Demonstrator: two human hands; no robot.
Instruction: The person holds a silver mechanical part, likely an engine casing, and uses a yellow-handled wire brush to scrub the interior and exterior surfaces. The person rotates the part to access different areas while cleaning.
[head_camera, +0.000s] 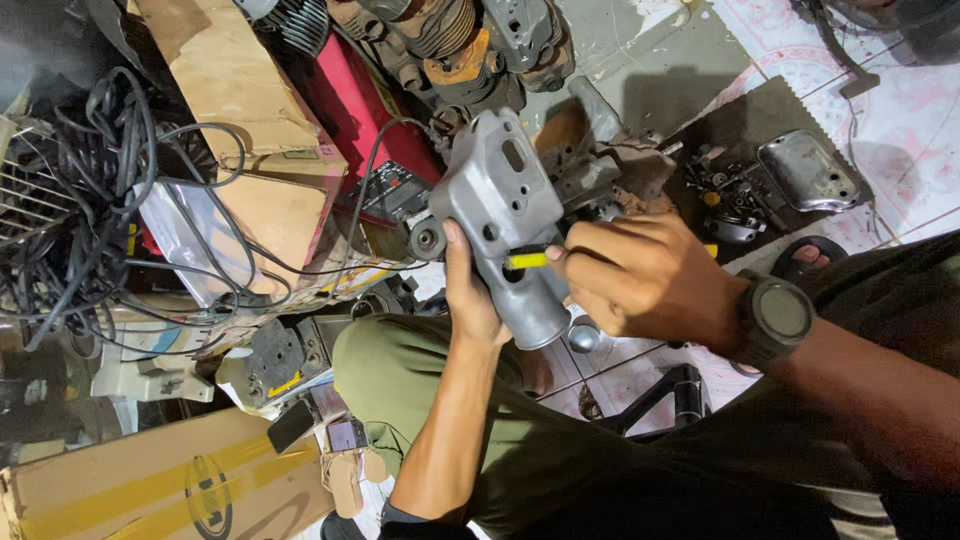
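View from above of a person seated on a tiled floor amid scattered engine parts. The left hand (470, 295) grips a grey cast-metal engine housing (505, 215) from below, thumb pressed on its face, holding it up over the person's green-trousered knee. The rest of that hand's fingers are hidden behind the housing. The right hand (640, 275), with a dark wristwatch (775, 318) on its wrist, is curled around a yellow-handled tool (527, 260) whose tip meets the middle of the housing; only a short yellow stretch shows, so the kind of tool cannot be told.

Behind the housing lies a dark mat (770, 120) with small metal parts, too small to identify, and a shiny metal cover (808, 172). At upper left a tangle of black cables (90, 190) lies beside cardboard boxes (235, 90) and a red case (355, 110). Finned engine cylinders (445, 30) are cut off by the top edge. Another cardboard box (150, 490) runs off the bottom left corner. A sandalled foot (810, 260) peeks out beside the right arm.
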